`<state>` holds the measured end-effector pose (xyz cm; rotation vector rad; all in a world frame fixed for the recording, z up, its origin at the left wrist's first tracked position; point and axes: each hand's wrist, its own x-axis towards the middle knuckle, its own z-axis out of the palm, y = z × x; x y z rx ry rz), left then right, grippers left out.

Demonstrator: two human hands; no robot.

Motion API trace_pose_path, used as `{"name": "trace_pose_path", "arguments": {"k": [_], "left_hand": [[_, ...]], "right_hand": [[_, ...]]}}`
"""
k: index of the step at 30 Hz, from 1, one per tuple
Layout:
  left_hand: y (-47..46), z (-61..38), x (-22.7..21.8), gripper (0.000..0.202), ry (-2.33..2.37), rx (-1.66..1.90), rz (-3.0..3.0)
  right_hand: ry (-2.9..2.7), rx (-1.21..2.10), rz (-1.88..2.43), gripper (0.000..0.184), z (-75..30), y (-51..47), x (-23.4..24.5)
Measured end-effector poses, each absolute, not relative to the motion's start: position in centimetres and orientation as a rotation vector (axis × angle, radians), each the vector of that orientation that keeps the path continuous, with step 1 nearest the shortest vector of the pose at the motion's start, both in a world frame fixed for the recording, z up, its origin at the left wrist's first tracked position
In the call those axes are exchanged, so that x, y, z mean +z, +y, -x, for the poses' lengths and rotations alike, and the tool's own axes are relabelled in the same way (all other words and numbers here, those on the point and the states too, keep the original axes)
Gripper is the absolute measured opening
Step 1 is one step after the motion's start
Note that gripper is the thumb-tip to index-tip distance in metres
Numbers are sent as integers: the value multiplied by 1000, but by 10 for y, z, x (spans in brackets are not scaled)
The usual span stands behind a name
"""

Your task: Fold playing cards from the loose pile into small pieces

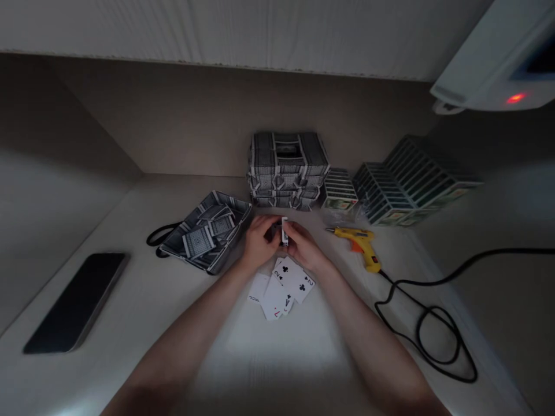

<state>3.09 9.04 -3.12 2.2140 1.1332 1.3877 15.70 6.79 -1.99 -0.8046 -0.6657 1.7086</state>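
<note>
Between my two hands a playing card (285, 231) stands nearly upright, its white side narrow from this angle; whether it is bent or a single card I cannot tell. My left hand (261, 240) has its fingers curled in at the card's left side. From the right, my right hand (303, 245) pinches the same card with the thumb along it. Just below them, several loose playing cards (280, 292) lie face up in an overlapping heap, a two of clubs on top. Left of my hands is an open box made of cards (212, 266), with loose patterned cards (198, 241) inside.
A stacked card-built case (288, 167) stands behind my hands. Right of it are several rows of card packs (385, 193). A yellow glue gun (359, 240) lies at right, its black cable (427, 352) looped. A phone (78, 303) lies far left. A shelf (225, 34) overhangs.
</note>
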Motion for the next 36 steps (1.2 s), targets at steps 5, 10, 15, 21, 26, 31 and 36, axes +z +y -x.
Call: {"name": "trace_pose_path", "arguments": {"k": [5,10,15,21,26,31,36], "left_hand": [[90,-32,-33,23,1224,1414,-2226],[86,-33,-32,22,1250,1417,-2267],[87,-32,-33,19,1344,1504,-2018],[86,-33,-30,9,1403,1525,-1897],[85,-34,-31,12,1396,1544,-1833],[87,-32,-33,15,1401,1602,-1732],[86,-32,-30,16,1325,1649,-1777]], "right_hand": [[-689,1677,818,27,-155,68,-23],[-699,1658,849,30,-154,67,-21],[-734,1698,824,32,-154,65,-18],[-740,1726,793,29,-155,66,-20],[-699,1711,792,27,-155,67,-21],[-660,1711,768,26,-156,67,-19],[-585,1553,796,26,-158,71,-19]]}}
